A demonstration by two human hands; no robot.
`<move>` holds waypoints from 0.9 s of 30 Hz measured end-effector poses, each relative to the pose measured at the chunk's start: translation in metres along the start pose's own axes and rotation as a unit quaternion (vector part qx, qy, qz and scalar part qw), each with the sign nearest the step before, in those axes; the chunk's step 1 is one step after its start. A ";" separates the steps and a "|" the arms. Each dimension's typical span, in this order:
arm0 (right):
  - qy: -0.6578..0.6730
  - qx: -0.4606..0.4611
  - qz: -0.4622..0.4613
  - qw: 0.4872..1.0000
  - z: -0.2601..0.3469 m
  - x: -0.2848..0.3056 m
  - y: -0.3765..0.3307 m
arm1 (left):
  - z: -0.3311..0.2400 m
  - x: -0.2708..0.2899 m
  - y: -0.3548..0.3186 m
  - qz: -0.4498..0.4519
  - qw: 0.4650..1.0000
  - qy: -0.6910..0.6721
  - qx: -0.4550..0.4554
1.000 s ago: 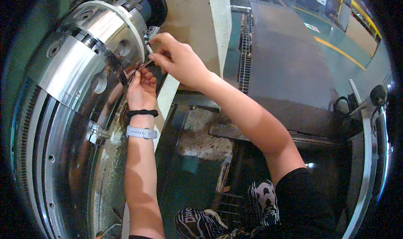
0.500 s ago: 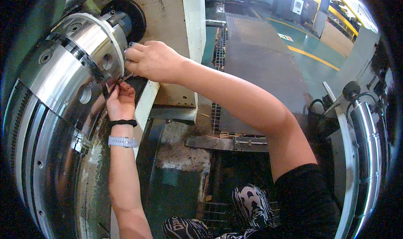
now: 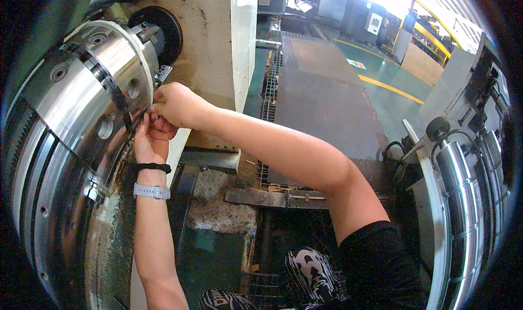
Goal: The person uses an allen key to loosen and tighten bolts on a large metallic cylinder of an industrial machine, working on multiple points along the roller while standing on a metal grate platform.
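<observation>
Head view showed the left hand (image 3: 148, 138) and right hand (image 3: 175, 104) touching, fingers curled together against the edge of the large steel chuck (image 3: 81, 100); whatever they pinched was hidden. Behind stood a beige machine wall (image 3: 210, 43).

Two hands (image 3: 163, 122) – two wristbands (image 3: 151, 179)

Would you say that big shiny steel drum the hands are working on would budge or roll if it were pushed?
Probably not. The drum looks like thick polished metal in wide stepped rings, so likely very heavy. It seems mounted on the machine, not loose, so unlikely to roll away. Its mirror finish may be slippery where the left hand and right hand meet at its edge.
</observation>
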State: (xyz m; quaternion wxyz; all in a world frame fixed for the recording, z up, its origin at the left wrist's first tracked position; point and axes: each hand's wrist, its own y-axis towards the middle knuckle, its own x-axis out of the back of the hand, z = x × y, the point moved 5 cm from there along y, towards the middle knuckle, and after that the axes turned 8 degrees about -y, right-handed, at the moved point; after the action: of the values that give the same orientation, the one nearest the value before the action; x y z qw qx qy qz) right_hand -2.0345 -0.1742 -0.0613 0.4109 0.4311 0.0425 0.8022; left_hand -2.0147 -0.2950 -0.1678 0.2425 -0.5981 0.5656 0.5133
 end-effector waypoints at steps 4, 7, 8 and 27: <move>-0.123 0.126 0.146 0.973 0.014 -0.004 -0.011 | -0.005 0.000 -0.007 -0.088 0.995 0.018 -0.047; -0.295 0.204 0.075 0.930 0.016 -0.004 -0.003 | -0.007 0.002 -0.002 -0.115 0.991 -0.001 -0.062; -0.297 0.216 0.035 0.929 0.018 -0.001 -0.003 | -0.005 -0.002 -0.003 -0.116 0.992 -0.012 -0.057; -0.350 0.304 -0.146 0.874 0.005 0.016 -0.028 | -0.002 -0.002 -0.014 -0.092 0.993 0.037 -0.057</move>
State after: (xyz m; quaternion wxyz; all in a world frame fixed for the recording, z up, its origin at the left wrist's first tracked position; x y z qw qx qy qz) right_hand -2.0187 -0.1460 -0.0592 0.3601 0.7761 0.1999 0.4775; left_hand -2.0007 -0.2927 -0.1690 0.2329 -0.6791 0.4864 0.4981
